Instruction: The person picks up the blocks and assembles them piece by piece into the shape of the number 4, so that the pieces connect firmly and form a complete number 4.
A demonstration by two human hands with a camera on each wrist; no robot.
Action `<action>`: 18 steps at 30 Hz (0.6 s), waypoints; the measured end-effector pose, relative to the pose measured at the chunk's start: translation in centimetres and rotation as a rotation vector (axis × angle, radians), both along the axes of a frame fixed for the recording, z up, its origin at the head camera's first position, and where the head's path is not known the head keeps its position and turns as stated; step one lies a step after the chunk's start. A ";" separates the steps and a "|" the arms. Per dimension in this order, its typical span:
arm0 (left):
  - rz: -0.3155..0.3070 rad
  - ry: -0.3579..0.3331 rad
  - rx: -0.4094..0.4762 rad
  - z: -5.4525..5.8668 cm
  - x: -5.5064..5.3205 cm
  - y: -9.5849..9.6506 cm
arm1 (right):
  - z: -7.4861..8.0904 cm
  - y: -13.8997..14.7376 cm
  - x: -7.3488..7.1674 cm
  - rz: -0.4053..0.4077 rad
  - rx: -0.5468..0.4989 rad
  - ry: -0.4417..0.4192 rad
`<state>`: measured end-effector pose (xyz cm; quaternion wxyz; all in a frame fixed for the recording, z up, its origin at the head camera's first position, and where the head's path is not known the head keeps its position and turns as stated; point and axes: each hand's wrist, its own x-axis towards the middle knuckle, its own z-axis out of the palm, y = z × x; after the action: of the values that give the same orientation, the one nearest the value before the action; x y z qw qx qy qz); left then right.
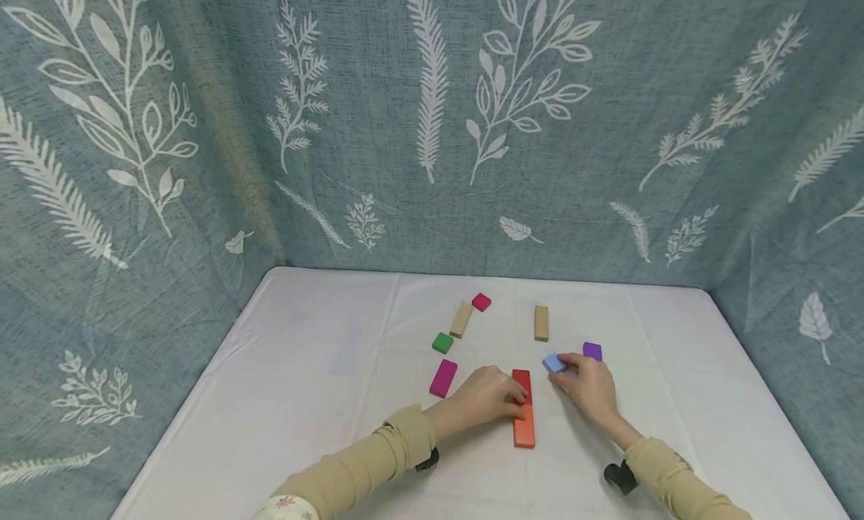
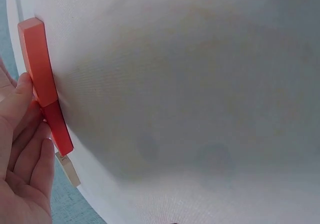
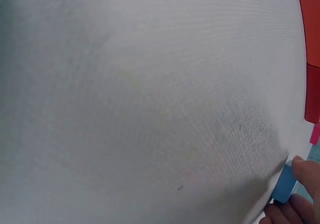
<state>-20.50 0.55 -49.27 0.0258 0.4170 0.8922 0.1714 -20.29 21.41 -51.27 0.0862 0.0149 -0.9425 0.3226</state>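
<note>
A red block (image 1: 521,379) and a longer orange block (image 1: 524,434) lie end to end on the white table, forming one straight line. My left hand (image 1: 484,396) touches their left side, close to where they meet. In the left wrist view, its thumb (image 2: 22,87) rests against the orange block and the other fingers lie along the red one. A small light blue block (image 1: 553,363) is pinched between thumb and fingers of my right hand (image 1: 589,389), just right of the red block. Beyond that hand sits a purple block (image 1: 592,350), partly covered by it.
Left of the red block lies a magenta block (image 1: 443,378), with a green block (image 1: 442,343) behind it. Farther back are a plain wooden block (image 1: 461,320), a crimson block (image 1: 481,302) and another wooden block (image 1: 541,323). A patterned curtain (image 1: 405,130) surrounds the table.
</note>
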 end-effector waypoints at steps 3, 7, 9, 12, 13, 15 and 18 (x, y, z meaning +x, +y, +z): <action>0.006 -0.014 0.004 0.1 0.0 0.0 | 0.1 0.0 0.0 0.001 0.006 0.007; 0.005 -0.015 0.012 0.2 0.0 -0.1 | 0.2 -0.1 0.0 0.005 0.017 0.014; 0.002 -0.014 0.015 0.1 0.0 -0.1 | 0.3 -0.1 0.0 0.007 0.020 0.016; -0.001 -0.008 0.002 -0.1 -0.1 -0.1 | 0.3 0.0 -0.1 0.009 0.019 0.011; 0.000 -0.009 -0.003 -0.2 -0.1 -0.1 | 0.3 0.0 -0.1 0.010 0.018 0.009; 0.000 -0.011 -0.009 -0.3 -0.2 -0.1 | 0.3 0.0 -0.1 0.012 0.013 0.003; 0.004 -0.025 -0.006 -0.4 -0.2 0.0 | 0.4 0.0 -0.2 0.019 0.005 0.002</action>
<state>-20.74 0.54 -49.64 0.0379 0.4131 0.8931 0.1741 -20.46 21.42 -50.86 0.0839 0.0245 -0.9431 0.3209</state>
